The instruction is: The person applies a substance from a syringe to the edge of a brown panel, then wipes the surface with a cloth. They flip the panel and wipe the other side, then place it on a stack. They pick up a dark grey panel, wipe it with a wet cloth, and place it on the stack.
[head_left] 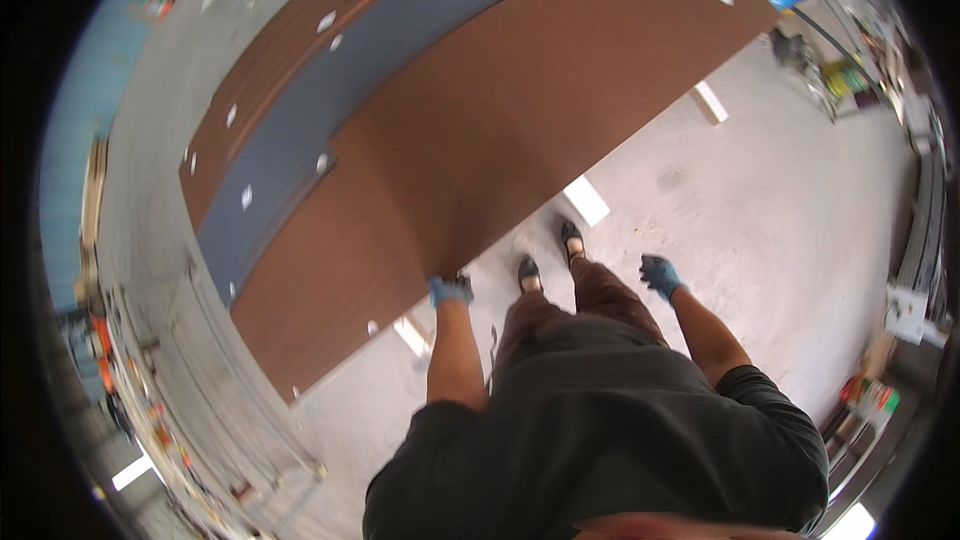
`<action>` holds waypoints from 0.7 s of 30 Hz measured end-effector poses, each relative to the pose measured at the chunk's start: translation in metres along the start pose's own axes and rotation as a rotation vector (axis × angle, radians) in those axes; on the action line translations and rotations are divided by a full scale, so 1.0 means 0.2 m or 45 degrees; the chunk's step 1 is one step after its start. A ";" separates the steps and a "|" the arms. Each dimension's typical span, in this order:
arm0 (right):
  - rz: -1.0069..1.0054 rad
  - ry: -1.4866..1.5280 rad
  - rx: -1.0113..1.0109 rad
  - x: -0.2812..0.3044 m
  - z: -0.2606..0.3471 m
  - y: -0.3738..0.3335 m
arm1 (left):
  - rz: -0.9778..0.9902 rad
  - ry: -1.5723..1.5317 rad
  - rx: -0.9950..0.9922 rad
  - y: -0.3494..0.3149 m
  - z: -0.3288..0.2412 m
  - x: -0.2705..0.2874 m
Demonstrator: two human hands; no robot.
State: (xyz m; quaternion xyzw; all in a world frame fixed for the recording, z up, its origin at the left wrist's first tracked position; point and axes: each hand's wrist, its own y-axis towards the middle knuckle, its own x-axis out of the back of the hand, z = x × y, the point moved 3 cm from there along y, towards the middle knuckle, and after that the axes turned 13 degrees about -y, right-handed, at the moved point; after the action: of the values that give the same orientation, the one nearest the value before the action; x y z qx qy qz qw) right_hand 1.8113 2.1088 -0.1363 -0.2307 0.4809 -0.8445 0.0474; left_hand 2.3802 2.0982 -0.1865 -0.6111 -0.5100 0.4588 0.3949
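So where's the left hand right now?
In the head view, left of centre: the left hand grips the near corner of the top brown board, just left of the shoes.

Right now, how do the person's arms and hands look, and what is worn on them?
Both hands wear blue gloves that end at the wrist: the left hand and the right hand. The forearms are bare below short dark grey sleeves of a loose shirt. No watch, cables or markings are visible.
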 end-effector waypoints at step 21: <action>-0.191 0.694 -0.635 1.49 -1.32 -0.15 | 0.475 1.457 0.126 -0.76 2.13 -1.16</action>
State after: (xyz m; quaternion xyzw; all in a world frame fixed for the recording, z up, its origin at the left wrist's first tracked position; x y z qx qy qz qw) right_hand 1.4352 2.2432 -0.1228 -0.0367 0.6485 -0.7331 -0.2017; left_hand 1.9162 1.9007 -0.1189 -0.8209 -0.0787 0.1418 0.5476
